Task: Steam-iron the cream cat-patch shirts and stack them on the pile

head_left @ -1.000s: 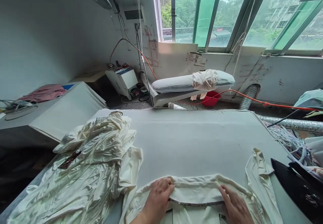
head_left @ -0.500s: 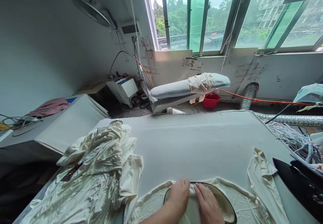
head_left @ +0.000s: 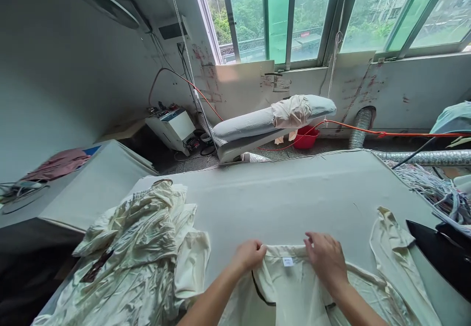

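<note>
A cream shirt (head_left: 294, 287) with dark trim lies on the pale padded table (head_left: 272, 203), its neckband toward the far side and a small white label (head_left: 288, 262) inside the neck. My left hand (head_left: 250, 257) pinches the left end of the neckband. At the other end my right hand (head_left: 327, 261) has its thumb and fingers closed on the band. One sleeve (head_left: 393, 252) stretches out to the right. The shirt's lower part runs out of the picture.
To the left is a heap of crumpled cream garments (head_left: 143, 247). A black iron (head_left: 441, 252) rests at the right edge. Beyond the table stand a padded sleeve board (head_left: 246, 120) and a red bucket (head_left: 306, 137). An orange hose (head_left: 368, 129) crosses behind.
Both hands have moved away from the body and apart, from lying close together on the shirt to the two ends of its neckband. The neck label has come into sight.
</note>
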### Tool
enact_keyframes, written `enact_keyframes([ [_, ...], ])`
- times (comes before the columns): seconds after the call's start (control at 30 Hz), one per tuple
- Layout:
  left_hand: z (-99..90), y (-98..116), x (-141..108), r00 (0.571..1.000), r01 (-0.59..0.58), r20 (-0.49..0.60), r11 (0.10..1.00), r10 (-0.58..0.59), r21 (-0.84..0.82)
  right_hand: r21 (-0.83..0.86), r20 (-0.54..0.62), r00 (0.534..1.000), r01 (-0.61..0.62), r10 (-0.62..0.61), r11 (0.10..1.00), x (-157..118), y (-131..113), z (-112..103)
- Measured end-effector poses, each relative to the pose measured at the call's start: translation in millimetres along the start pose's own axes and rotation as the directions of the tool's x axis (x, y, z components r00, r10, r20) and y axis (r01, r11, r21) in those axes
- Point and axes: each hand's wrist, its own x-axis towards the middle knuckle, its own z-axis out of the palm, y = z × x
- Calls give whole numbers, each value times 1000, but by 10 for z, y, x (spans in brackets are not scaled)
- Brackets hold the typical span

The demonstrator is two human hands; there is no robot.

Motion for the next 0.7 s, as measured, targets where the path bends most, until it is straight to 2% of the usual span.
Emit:
enact_keyframes([
  [0.03,33,11,-4,1000,15,-18,1000,-15,-11,116,131,991,-5,-10,993,-14,-190,91],
  [0.07,81,-26,-43,998,14,-54,1000,-15,-24,244,293,956,-44,-31,969,-42,-381,233],
  [0.1,131,-114,-116,996,9,-91,1000,-11,-26,349,439,897,-114,-54,930,-73,-563,406],
  [0.13,172,-250,-215,993,-4,-115,1000,3,-10,417,532,844,-190,-69,889,-98,-722,586],
  [0.17,192,-423,-327,993,-14,-119,1000,17,26,457,571,818,-242,-74,856,-112,-849,750],
  [0.23,156,-795,-530,994,-4,-103,989,19,147,497,531,846,-270,-44,825,-115,-983,939],
  [0.3,60,-1021,-617,989,3,-147,972,33,234,544,468,884,-272,-18,793,-148,-950,895],
  [0.33,23,-1018,-602,975,-14,-213,973,64,231,573,432,902,-263,-14,776,-207,-882,803],
  [0.37,14,-921,-553,951,-53,-289,980,108,194,597,381,924,-242,-5,765,-304,-790,692],
  [0.4,41,-732,-478,926,-111,-345,985,151,131,605,308,951,-206,13,769,-438,-679,582],
  [0.43,106,-467,-386,918,-171,-355,984,175,44,588,218,975,-156,29,794,-600,-557,493],
  [0.47,204,-152,-284,932,-213,-313,975,182,-68,542,131,991,-94,26,835,-777,-425,433],
  [0.5,322,183,-177,963,-208,-209,962,170,-178,469,64,998,-25,-6,883,-948,-286,399],
  [0.53,446,506,-73,985,-170,-39,943,165,-286,384,39,997,51,-72,922,-1094,-140,378],
  [0.6,656,1013,111,984,-69,127,926,124,-371,277,110,972,172,-209,945,-1245,185,280],
  [0.63,721,1171,179,986,-42,135,926,99,-376,262,135,959,208,-249,942,-1231,374,154],
  [0.67,757,1263,226,993,-32,95,930,71,-366,250,111,960,225,-259,942,-1155,590,-44],
  [0.7,767,1300,252,998,-33,40,935,51,-354,228,37,970,224,-238,948,-1026,838,-314],
])
